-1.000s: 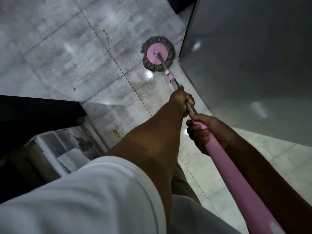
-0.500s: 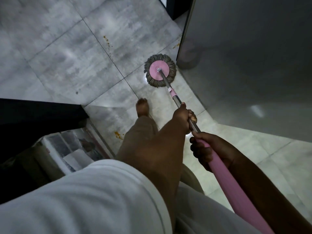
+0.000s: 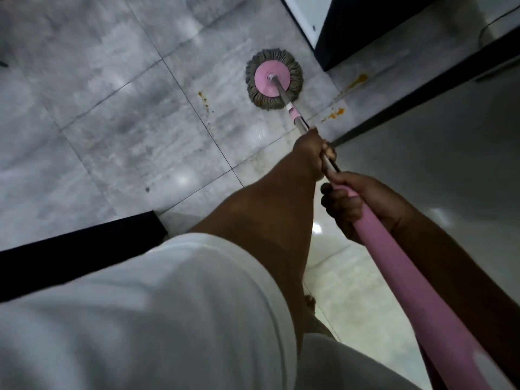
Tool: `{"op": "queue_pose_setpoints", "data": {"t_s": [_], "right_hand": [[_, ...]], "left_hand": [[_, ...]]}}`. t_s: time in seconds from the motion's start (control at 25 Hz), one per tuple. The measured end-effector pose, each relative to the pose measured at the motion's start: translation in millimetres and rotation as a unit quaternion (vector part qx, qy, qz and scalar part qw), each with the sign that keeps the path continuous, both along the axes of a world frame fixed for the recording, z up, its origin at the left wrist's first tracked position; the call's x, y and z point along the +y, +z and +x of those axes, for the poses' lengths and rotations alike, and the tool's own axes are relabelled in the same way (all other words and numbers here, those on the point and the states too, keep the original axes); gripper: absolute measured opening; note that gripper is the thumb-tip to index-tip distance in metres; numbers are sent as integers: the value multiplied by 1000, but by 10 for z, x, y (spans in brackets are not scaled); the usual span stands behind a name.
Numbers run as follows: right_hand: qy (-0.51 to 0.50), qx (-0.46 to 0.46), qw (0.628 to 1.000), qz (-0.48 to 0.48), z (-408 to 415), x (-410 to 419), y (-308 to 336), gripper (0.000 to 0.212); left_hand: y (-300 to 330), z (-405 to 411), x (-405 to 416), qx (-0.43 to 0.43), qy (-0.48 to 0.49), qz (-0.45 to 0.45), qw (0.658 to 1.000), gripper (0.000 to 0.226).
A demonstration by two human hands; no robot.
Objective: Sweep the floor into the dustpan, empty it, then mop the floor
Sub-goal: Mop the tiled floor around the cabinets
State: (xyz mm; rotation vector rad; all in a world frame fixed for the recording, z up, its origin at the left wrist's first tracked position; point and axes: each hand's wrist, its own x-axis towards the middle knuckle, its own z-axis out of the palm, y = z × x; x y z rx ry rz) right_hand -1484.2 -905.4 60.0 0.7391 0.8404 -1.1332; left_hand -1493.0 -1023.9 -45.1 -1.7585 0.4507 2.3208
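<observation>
The floor [image 3: 118, 114] was laid in large grey marbled tiles with thin dark joints, and it shone with pale glints of light nearer the person than the mop head [image 3: 274, 79]. That mop head, a round pink disc ringed by grey-brown strands, lay flat on the tiles. Orange stains [image 3: 342, 108] marked the floor just right of the mop head, and smaller orange specks [image 3: 203, 100] lay to its left. A dark cabinet base [image 3: 365, 26] stood beyond and right of the mop head. The left hand [image 3: 311, 152] gripped the metal part of the mop handle [image 3: 399, 257], and the right hand [image 3: 357, 204] was clenched round the pink part, further from the mop head. No containers were in view.
</observation>
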Motion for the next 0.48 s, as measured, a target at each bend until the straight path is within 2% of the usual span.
{"op": "queue_pose_setpoints", "data": {"t_s": [0.24,0.48], "right_hand": [[-9,-1,1000,3,92,-228,7,28],[26,-21,999,22,656,413,197,23]], "left_hand": [[0,62,-227,1,9,3,1000,42],[180,718,459,-10,28,7,1000,37]]}}
